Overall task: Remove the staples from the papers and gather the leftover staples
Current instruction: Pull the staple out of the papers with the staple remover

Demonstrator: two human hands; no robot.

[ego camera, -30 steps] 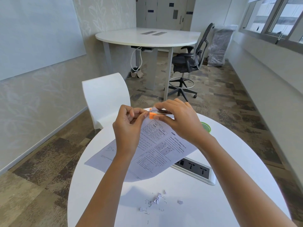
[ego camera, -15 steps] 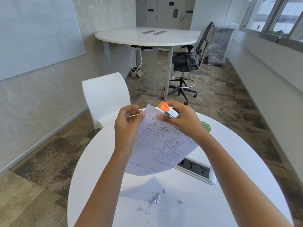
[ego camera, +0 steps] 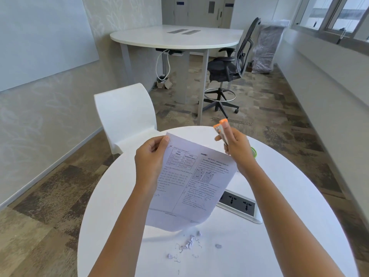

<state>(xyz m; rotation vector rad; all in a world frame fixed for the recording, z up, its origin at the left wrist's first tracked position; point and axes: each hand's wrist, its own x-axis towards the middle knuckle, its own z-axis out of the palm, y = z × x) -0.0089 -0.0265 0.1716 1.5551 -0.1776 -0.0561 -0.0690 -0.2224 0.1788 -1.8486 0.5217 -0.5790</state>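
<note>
Clearly the staple-pulling step is in hand. At the centre of the frame the left hand [ego camera: 152, 158] pinches the top left corner of the papers [ego camera: 191, 182] between thumb and fingers, holding the sheets up off the round white table [ego camera: 299, 226]. Just to its right, the right hand [ego camera: 235, 148] is closed around an orange-tipped staple remover [ego camera: 220, 126], whose tip points up and sits apart from the top edge of the sheets (whether a staple rides in its tip is too small to tell). The papers hang tilted, their lower edge curling above the tabletop, partly covering the power socket panel [ego camera: 241, 204] toward the lower right. Below them, in the lower middle of the frame, lies a loose scatter of pulled staples [ego camera: 186, 248] mixed with small paper scraps. A green object [ego camera: 254, 151] peeks out behind the right wrist.

Judging from this, the next move likely calls for dropping any staple caught in the remover onto that scatter, then checking the pinched corner for more before the pile is swept together, which has not yet been done.
</note>
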